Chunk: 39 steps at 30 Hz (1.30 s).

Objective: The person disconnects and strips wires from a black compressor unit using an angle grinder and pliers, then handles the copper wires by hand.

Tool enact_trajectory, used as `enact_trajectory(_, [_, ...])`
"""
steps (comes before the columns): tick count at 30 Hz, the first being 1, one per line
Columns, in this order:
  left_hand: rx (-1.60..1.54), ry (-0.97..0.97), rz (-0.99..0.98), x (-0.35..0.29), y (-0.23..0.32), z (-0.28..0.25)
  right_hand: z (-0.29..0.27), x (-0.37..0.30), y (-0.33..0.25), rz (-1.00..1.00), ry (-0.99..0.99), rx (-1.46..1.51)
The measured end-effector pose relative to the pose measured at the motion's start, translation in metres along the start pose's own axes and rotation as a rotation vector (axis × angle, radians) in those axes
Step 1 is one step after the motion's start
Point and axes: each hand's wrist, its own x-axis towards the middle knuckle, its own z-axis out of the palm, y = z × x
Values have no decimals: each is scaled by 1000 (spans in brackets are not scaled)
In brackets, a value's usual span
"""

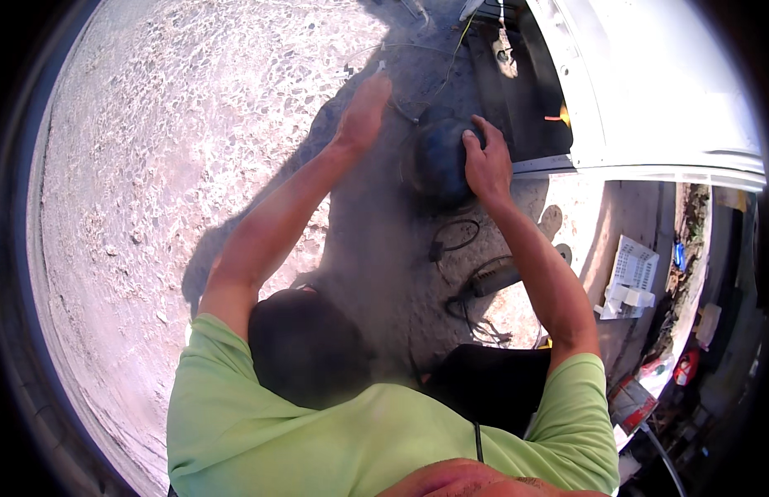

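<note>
I squat on the ground with both arms stretched forward. My right hand (pixel 488 161) grips the top right side of a dark blue-black round body (pixel 438 166) that stands on the ground in my shadow. My left hand (pixel 364 112) reaches further out and to the left, its fingertips pinched on a thin wire (pixel 384 65) that runs back toward the round body. Both my knees in dark trousers (pixel 306 348) show below my arms.
A white appliance casing (pixel 649 99) lies at the upper right, with a dark open compartment (pixel 517 91) just behind the round body. A black cable loop (pixel 455 236), a dark cylindrical tool (pixel 494 277) and a white slotted part (pixel 633 269) lie on the speckled concrete (pixel 169 166).
</note>
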Motion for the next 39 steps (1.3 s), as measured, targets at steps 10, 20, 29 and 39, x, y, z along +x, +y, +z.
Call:
enact_trajectory(10, [217, -472, 51, -37, 6, 36, 2, 1, 2, 42, -17, -1])
enact_trajectory(20, [110, -548, -208, -47, -20, -11, 4, 3, 5, 48, -18, 21])
enact_trajectory(29, [367, -561, -15, -130, -2, -18, 1, 8, 5, -25, -33, 22])
enact_trajectory(39, [512, -725, -125, -128, 37, -19, 1, 4, 16, -35, -70, 23])
